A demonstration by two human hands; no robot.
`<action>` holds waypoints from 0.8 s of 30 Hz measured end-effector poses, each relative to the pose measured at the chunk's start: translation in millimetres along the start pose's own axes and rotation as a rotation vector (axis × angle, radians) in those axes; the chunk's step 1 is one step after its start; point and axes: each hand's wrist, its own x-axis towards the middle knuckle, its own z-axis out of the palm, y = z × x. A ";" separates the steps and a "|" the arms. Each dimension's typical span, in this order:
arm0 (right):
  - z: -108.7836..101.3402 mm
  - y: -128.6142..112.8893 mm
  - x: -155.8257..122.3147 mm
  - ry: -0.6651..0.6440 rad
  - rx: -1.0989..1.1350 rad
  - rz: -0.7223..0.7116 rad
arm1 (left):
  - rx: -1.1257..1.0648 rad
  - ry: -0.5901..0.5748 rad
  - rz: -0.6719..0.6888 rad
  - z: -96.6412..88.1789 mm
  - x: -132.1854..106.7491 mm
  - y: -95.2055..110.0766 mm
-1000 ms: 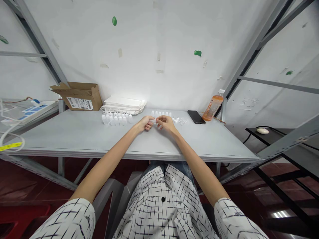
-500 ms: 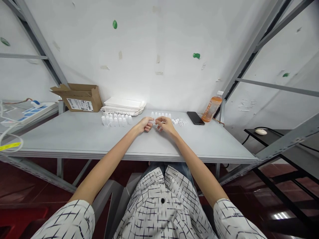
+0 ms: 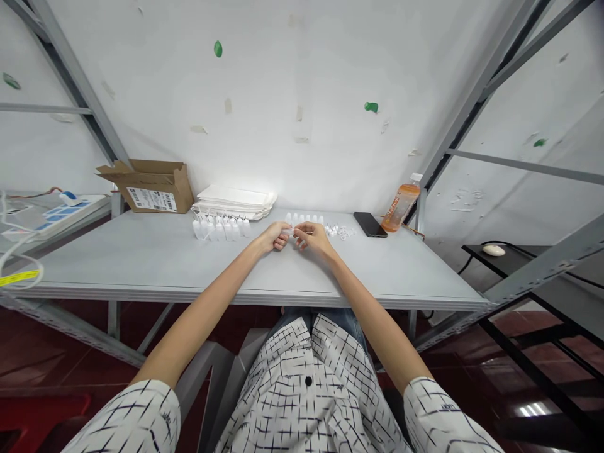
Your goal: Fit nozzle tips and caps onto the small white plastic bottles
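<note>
My left hand (image 3: 275, 235) and my right hand (image 3: 312, 236) meet over the middle of the grey table (image 3: 141, 251), fingers pinched together round a small white piece (image 3: 292, 232) held between them. It is too small to name. Just behind the hands stands a short row of small white bottles (image 3: 304, 218). A larger group of white bottles (image 3: 221, 226) stands to the left of my left hand. A loose scatter of small white caps or rings (image 3: 342, 230) lies to the right of my right hand.
A stack of white sheets or trays (image 3: 234, 199) and an open cardboard box (image 3: 147, 184) sit at the back left. A black phone (image 3: 371, 223) and an orange drink bottle (image 3: 399, 204) stand at the back right. Grey metal rack posts flank the table.
The hands stay together at the same spot; only the fingers shift slightly. The camera has tilted a little.
</note>
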 end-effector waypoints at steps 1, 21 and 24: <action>-0.3 0.4 0.3 0.001 0.002 -0.008 | -0.007 -0.002 0.000 0.0 -0.2 0.0; 1.2 5.8 3.7 0.037 -0.034 -0.195 | -0.149 -0.070 -0.065 -2.1 -1.7 3.3; 1.6 3.1 2.0 0.044 -0.036 -0.178 | -0.149 -0.066 -0.063 -2.9 -0.7 2.7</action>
